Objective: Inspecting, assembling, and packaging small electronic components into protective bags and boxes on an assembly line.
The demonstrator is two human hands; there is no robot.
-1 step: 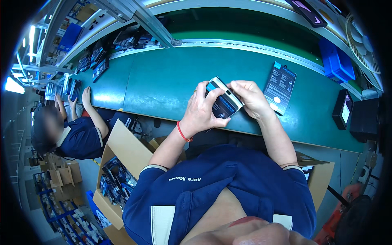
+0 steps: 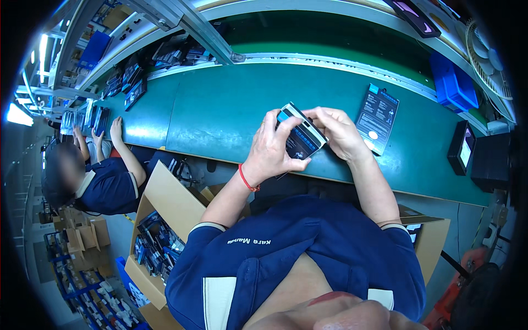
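A small dark box (image 2: 300, 144) with a light blue corner and a pale end is held tilted above the near part of the green workbench. My left hand (image 2: 269, 146) is closed around it, thumb at the near side and fingers over the far side. At the box's right end, the bent fingers of my right hand (image 2: 342, 136) pinch its edge; their tips are partly hidden. Right of my hands, a flat dark package (image 2: 378, 116) with a light blue corner and a hanging tab lies on the bench.
An open carton (image 2: 159, 242) full of dark packages stands at my left, another carton (image 2: 432, 236) at my right. A blue bin (image 2: 454, 82) and a black tray (image 2: 461, 147) sit at the bench's right end. Several packages (image 2: 135, 88) lie far left, near a co-worker (image 2: 113, 184).
The fingers of my right hand have shifted slightly along the box's end and are more curled. My left hand and the box stay in nearly the same place.
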